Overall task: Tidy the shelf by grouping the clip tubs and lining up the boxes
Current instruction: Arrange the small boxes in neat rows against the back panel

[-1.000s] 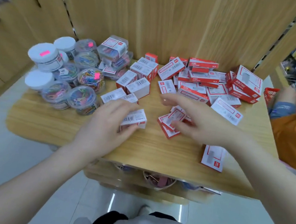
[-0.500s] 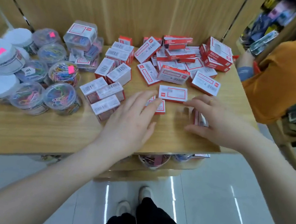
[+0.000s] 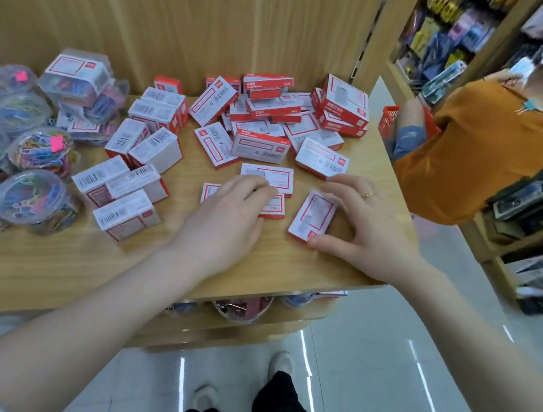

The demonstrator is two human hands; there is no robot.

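I see both forearms reaching in from the near edge of the wooden shelf [image 3: 48, 266], palms down. My left hand [image 3: 227, 217] lies flat over a flat red-and-white box [image 3: 275, 206], fingers nearly straight and pressing on its top, with the fingertips reaching the near edge of a second flat box [image 3: 272, 176] just behind it. My right hand [image 3: 363, 231] is spread wide and arched beside a tilted flat box [image 3: 312, 216], which sits just right of the covered one; the thumb touches that box's near corner and the fingers curve round its far right side, a ring showing on one finger. Whether the box is actually gripped or only framed, I cannot tell. Behind these boxes a loose pile of red boxes [image 3: 274, 119] runs back to the wooden back panel [image 3: 184, 14]. Left of the covered box, several white-topped boxes [image 3: 127, 187] lie at mixed angles. Farther left, clear clip tubs [image 3: 36, 199] of coloured clips cluster at the shelf's left end. To the right of the shelf, well apart, a person in an orange shirt [image 3: 476, 157] stands facing other racks.
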